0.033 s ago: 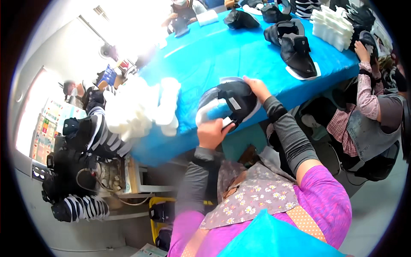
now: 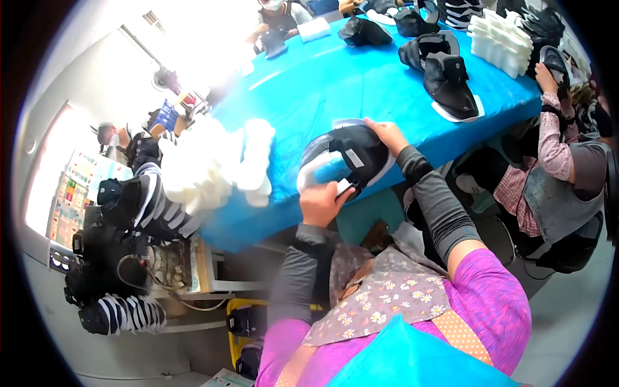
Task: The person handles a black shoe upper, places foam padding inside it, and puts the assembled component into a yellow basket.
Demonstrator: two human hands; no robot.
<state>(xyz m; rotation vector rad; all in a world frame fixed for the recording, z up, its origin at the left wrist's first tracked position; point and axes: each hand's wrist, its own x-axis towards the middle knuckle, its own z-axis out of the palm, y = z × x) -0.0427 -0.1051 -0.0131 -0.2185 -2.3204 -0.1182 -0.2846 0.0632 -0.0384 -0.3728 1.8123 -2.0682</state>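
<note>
We hold a rounded black-and-grey shoe upper (image 2: 374, 151) over the near edge of the blue sheet-covered table (image 2: 309, 84), our bare left hand (image 2: 319, 205) pinching its lower rim, our bare right hand (image 2: 388, 137) clasping its upper right side. Long white moulded pieces (image 2: 256, 155) lie toward the table's near left corner.
</note>
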